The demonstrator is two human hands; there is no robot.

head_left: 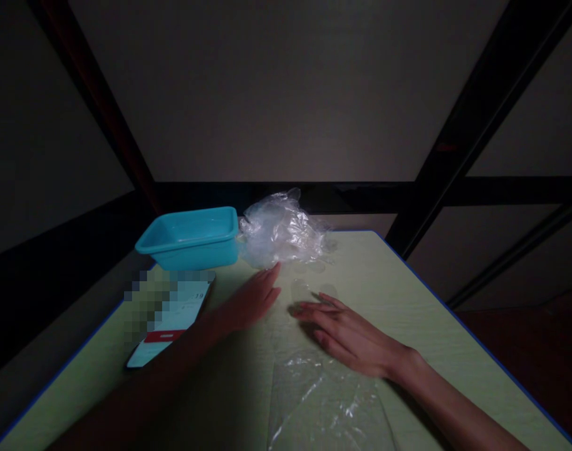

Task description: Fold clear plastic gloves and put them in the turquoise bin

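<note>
My left hand (257,297) reaches over the middle of the table with its fingers stretched out and nothing visible in it. Its fingertips are close to the near edge of a crumpled heap of clear plastic (286,232). Palm down, my right hand (344,335) has its fingers spread low over the tabletop; I cannot tell whether they touch it. Just below it lies a flat, wrinkled clear plastic bag (327,401), running towards me. Faint see-through rounded shapes (301,288) show on the table between the right fingers and the heap.
A turquoise rectangular basin (196,254) stands at the back left of the pale table (421,351), beside the plastic heap. A phone (173,322) with a lit screen, partly blurred out, lies left of my left forearm. A panelled wall (286,94) rises behind the table.
</note>
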